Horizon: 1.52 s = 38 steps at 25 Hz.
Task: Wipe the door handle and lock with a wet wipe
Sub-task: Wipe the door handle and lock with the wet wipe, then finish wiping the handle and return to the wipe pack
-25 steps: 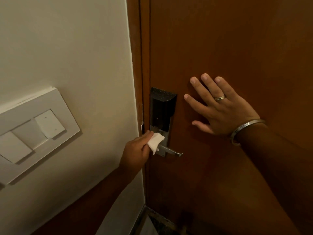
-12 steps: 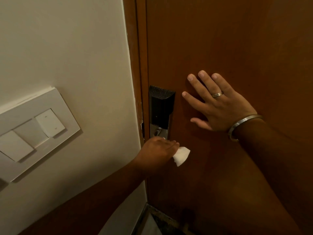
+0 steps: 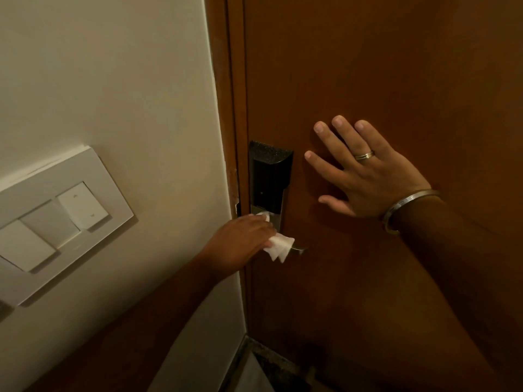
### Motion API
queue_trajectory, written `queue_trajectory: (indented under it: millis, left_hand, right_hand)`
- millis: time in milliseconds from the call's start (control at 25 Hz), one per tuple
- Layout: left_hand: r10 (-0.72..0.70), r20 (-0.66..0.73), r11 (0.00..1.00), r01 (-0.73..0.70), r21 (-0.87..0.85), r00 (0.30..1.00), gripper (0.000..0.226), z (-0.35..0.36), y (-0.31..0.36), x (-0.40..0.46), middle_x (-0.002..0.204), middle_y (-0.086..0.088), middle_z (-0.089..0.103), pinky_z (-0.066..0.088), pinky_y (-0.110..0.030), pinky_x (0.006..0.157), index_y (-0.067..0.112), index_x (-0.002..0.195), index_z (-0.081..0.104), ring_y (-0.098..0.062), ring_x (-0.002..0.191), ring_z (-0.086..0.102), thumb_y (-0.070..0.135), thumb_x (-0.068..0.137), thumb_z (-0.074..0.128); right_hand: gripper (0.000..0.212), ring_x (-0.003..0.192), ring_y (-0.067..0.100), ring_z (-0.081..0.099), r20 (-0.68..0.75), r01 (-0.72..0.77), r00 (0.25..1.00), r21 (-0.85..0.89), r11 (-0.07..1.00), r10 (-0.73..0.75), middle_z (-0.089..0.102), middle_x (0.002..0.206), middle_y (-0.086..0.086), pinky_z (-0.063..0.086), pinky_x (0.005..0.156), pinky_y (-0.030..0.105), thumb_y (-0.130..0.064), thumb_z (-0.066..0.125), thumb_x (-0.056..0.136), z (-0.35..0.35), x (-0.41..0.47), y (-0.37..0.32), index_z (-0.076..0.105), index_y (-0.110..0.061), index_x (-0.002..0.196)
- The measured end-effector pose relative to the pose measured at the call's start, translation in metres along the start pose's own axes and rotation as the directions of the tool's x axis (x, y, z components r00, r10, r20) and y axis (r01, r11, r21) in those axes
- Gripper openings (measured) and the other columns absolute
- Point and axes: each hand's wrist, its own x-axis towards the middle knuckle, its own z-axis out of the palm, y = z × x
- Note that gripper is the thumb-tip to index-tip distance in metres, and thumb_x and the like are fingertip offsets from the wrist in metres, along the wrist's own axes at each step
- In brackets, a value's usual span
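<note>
Left hand (image 3: 240,240) has slid back toward the handle's (image 3: 298,249) base, fingers pinching the wipe (image 3: 280,246) over it, right hand (image 3: 368,176) spread flat on the door (image 3: 396,66); that loose corner could slip off and miss the lock (image 3: 270,176).

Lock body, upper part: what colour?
Black, on the lock, seen in the head view.

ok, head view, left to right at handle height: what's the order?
switch panel → left hand holding the wet wipe → tip of the door handle → right hand flat on the door → bangle. The lock sits above the wipe, so it's left out.
</note>
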Motion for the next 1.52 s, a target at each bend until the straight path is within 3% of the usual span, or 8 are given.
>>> queue_trajectory:
  millis: [320,440,600,720,800,1040,1240,1520]
  left_hand:
    - [-0.079,0.164,0.996,0.071,0.051,0.983,0.041,0.029,0.052,0.022,0.134,-0.011,0.056,0.036,-0.044,0.103,0.013,0.132,0.050,-0.027,0.122,0.051,0.023,0.093,0.060]
    - [-0.073,-0.052,0.997,0.072,-0.032,0.996,0.036,0.033,0.082,0.026,0.124,-0.015,0.064,0.047,-0.050,0.094,0.006,0.118,0.063,-0.031,0.112,0.061,0.006,0.083,0.071]
    - [0.013,-0.290,0.990,-0.053,-0.131,0.957,0.025,0.053,0.123,0.004,0.101,-0.013,0.074,0.055,-0.044,0.084,0.005,0.099,0.073,-0.028,0.094,0.069,0.004,0.075,0.079]
    - [-0.088,-0.230,0.952,0.014,-0.306,0.969,0.019,0.079,0.183,-0.010,0.102,-0.006,0.074,0.056,-0.036,0.076,0.011,0.103,0.073,-0.020,0.090,0.070,0.015,0.084,0.073]
    - [-0.116,-0.137,0.925,0.057,-0.377,0.984,0.017,0.100,0.231,-0.014,0.101,-0.003,0.074,0.056,-0.033,0.072,0.016,0.103,0.072,-0.017,0.088,0.069,0.019,0.087,0.070]
    - [-0.240,0.255,0.748,0.346,-0.566,0.937,0.045,0.192,0.329,-0.049,0.119,0.001,0.064,0.051,-0.029,0.082,0.022,0.124,0.056,-0.014,0.102,0.061,0.049,0.088,0.059]
    - [0.069,0.938,-0.251,0.916,-0.313,0.339,0.067,0.278,0.359,-0.088,0.123,-0.007,0.063,0.053,-0.043,0.086,0.026,0.117,0.060,-0.028,0.109,0.062,0.073,0.069,0.061]
    - [-0.107,0.946,-0.093,0.945,-0.315,0.305,0.014,0.410,0.370,-0.141,0.092,-0.010,0.070,0.058,-0.028,0.063,0.012,0.092,0.066,-0.020,0.079,0.069,0.022,0.085,0.072]
  right_hand:
    - [0.080,0.149,0.044,0.023,0.097,-0.002,0.995,0.035,0.999,-0.001,0.020,0.163,0.025,0.009,0.121,0.052,-0.067,0.022,0.095,-0.011,-0.003,0.004,0.029,-0.015,0.156]
    - [0.062,0.146,0.040,0.032,0.063,-0.119,0.993,0.344,0.931,0.103,0.032,0.159,0.021,0.023,0.120,0.053,-0.046,0.041,0.098,-0.027,-0.014,-0.005,0.038,-0.015,0.151]
    - [0.056,0.136,0.031,0.050,0.547,-0.608,0.794,0.703,0.369,0.266,0.053,0.148,0.012,0.042,0.111,0.047,-0.039,0.047,0.095,-0.077,-0.124,-0.060,0.049,-0.013,0.145]
    - [0.044,0.113,0.015,0.063,0.948,-0.877,0.318,0.284,-0.388,-0.024,0.067,0.127,0.001,0.051,0.089,0.024,-0.040,0.061,0.094,-0.112,-0.210,-0.102,0.062,-0.016,0.131]
    - [0.022,0.097,0.017,0.067,0.974,-0.785,0.196,0.087,-0.613,-0.113,0.072,0.104,-0.003,0.050,0.072,0.016,-0.037,0.065,0.091,-0.123,-0.254,-0.124,0.072,-0.020,0.104]
    - [0.020,0.096,0.042,0.068,0.969,-0.627,-0.047,-0.217,-0.748,-0.242,0.068,0.090,0.018,0.058,0.084,0.050,-0.023,0.065,0.094,-0.152,-0.371,-0.181,0.064,-0.016,0.075]
    - [0.013,0.075,0.013,0.068,0.861,-0.433,-0.191,-0.505,-0.747,-0.472,0.070,0.086,0.006,0.055,0.049,0.018,-0.020,0.059,0.098,-0.169,-0.448,-0.246,0.063,-0.013,0.087]
    - [0.007,0.097,0.037,0.063,0.751,-0.437,-0.475,-0.653,-0.618,-0.458,0.062,0.110,0.021,0.059,0.063,0.044,-0.007,0.063,0.094,-0.151,-0.525,-0.370,0.061,-0.009,0.087]
